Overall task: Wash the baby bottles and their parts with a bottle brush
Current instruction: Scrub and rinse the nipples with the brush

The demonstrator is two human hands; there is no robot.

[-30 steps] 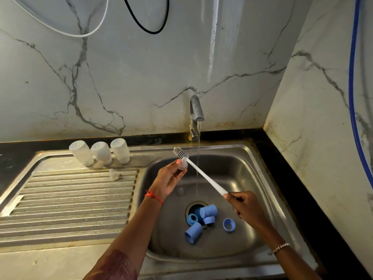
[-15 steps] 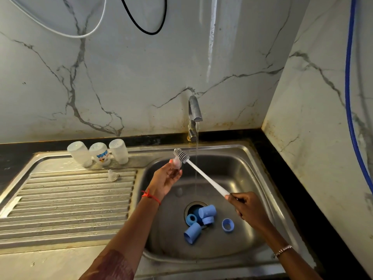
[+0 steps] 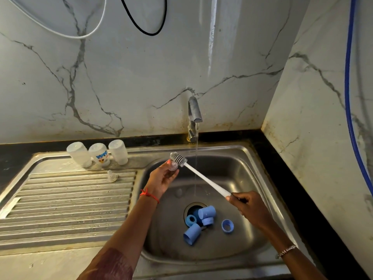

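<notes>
My left hand (image 3: 161,178) pinches a small clear bottle nipple (image 3: 173,166) over the left side of the sink basin (image 3: 238,164). My right hand (image 3: 247,207) grips the white handle of the bottle brush (image 3: 203,179), whose grey bristle head touches the nipple. Three clear baby bottles (image 3: 99,153) stand upside down at the back of the drainboard, and another clear nipple (image 3: 111,176) sits just in front of them. Several blue caps and rings (image 3: 199,221) lie around the drain.
The tap (image 3: 194,116) runs a thin stream of water into the basin, just right of the brush head. The ribbed steel drainboard (image 3: 66,201) stretches to the left. Marble walls close the back and right, with a blue hose (image 3: 348,77) hanging on the right.
My left hand with the nipple has shifted slightly left and up, away from the water stream. The brush head stays against the nipple. The right hand has barely moved.
</notes>
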